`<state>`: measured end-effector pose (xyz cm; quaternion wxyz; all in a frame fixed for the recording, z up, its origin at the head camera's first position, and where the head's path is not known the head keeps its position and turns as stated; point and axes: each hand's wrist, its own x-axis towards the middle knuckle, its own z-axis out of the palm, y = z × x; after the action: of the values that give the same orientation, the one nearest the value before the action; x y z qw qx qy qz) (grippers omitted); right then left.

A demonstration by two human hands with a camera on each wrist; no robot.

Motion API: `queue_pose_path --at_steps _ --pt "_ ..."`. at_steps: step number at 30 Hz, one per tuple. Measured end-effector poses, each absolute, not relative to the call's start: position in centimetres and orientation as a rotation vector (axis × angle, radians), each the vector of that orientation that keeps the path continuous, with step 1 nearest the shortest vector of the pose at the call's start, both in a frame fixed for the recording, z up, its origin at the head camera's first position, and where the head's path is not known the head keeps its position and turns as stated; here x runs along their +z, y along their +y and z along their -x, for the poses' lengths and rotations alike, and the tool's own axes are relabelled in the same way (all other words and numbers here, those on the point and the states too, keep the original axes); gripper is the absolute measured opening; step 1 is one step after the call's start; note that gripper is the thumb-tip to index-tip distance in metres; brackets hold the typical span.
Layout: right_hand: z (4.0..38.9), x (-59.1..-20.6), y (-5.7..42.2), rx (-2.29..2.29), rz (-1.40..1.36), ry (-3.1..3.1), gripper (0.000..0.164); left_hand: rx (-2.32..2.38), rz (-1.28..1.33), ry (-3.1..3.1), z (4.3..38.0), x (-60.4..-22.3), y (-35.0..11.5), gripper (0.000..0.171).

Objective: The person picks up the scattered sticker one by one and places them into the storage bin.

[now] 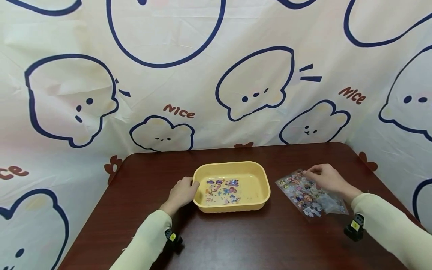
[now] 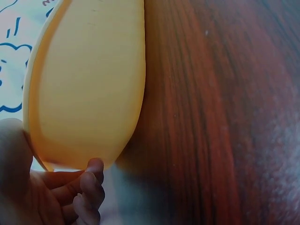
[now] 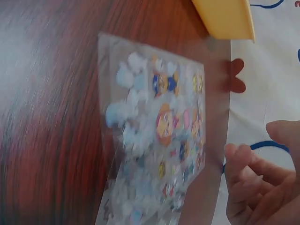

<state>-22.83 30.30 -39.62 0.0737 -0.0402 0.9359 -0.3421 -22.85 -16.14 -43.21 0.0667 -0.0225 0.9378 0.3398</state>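
Note:
A yellow plastic basin (image 1: 254,206) sits near the middle of the dark wooden table. My left hand (image 1: 183,192) grips its left end, thumb over the rim and fingers against the outer wall (image 2: 89,79). Inside the basin lies a sheet of small colourful stickers (image 1: 222,191). To the right, clear sticker sheets (image 1: 305,193) with cartoon figures lie slanted on the table, seemingly overlapping. Over their far edge hovers my right hand (image 1: 325,178), fingers loosely bent. In the right wrist view a gap shows between thumb and fingertips (image 3: 238,154), apart from the sheets (image 3: 159,108).
The dark brown table (image 1: 236,240) has rounded far corners. A white cloth (image 1: 202,86) printed with blue cartoon outlines hangs behind it and along both sides. Each wrist carries a small black camera, one below the left sleeve (image 1: 152,232) and one below the right.

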Motion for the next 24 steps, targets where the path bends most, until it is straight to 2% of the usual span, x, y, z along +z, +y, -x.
queue_pose_path --at_steps 10,12,19,24 --pt "22.6 -40.7 32.3 -0.753 0.083 2.870 0.041 1.012 0.074 2.821 23.0 -43.2 -16.1 0.034" --pt "22.7 -41.0 32.4 -0.664 0.057 2.889 0.047 1.014 0.072 2.819 23.0 -43.1 -16.1 0.034" --pt "22.5 -41.6 31.7 -0.444 -0.030 2.898 0.087 1.016 0.061 2.827 23.1 -43.2 -16.2 0.032" --pt "22.3 -41.9 31.5 -0.406 -0.053 2.894 0.091 1.010 0.069 2.826 23.0 -43.1 -16.2 0.032"
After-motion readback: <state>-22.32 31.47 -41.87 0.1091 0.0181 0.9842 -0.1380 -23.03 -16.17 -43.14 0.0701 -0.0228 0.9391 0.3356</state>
